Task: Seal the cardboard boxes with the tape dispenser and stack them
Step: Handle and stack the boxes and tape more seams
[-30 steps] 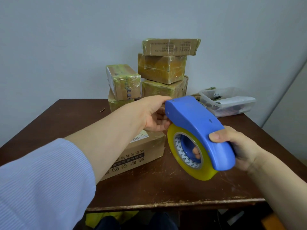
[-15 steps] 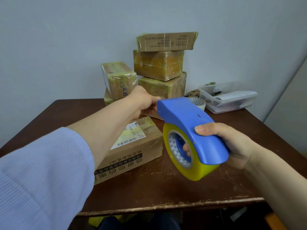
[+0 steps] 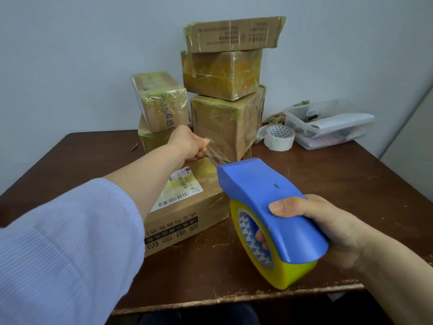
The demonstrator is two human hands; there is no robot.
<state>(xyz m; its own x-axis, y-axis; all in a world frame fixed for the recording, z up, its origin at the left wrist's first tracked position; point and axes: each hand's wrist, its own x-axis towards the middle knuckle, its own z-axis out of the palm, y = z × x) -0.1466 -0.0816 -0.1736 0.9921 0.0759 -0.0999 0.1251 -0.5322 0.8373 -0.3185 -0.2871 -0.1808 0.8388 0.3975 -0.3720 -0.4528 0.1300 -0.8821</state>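
While most print on the boxes is too small or upside-down to read, the flat brown cardboard box [image 3: 187, 207] under the left forearm carries a white shipping label [image 3: 180, 188] with a barcode and digits "12 812" along one edge; a black band of white Chinese characters runs upside-down on its near side. Top box of the taped cardboard stack [image 3: 225, 73] has printed lines, not legible. Smaller taped box [image 3: 161, 99] left of the stack has blue handwriting on its side, unreadable.

Left hand [image 3: 187, 144]: fingertips pinched together on the free end of a clear tape strip [image 3: 216, 156], just past the flat box's far edge. Strip runs from those fingers back to the nose of the blue plastic tape dispenser [image 3: 269, 207], drawn out over the box top; can't tell if it touches the cardboard.

Right hand [image 3: 328, 231]: closed around the dispenser's rear, thumb [image 3: 288, 207] flat on the blue top shell, one fingertip showing through the roll core. Yellow tape roll [image 3: 276, 266] sits in the dispenser; core has a blue triangle pattern, no readable brand. Dispenser is off the dark wooden table [image 3: 339, 184], just right of the flat box.

Beyond the right-hand fingers: loose white tape roll [image 3: 278, 137] with the same triangle pattern, beside a clear plastic tub [image 3: 328, 123].
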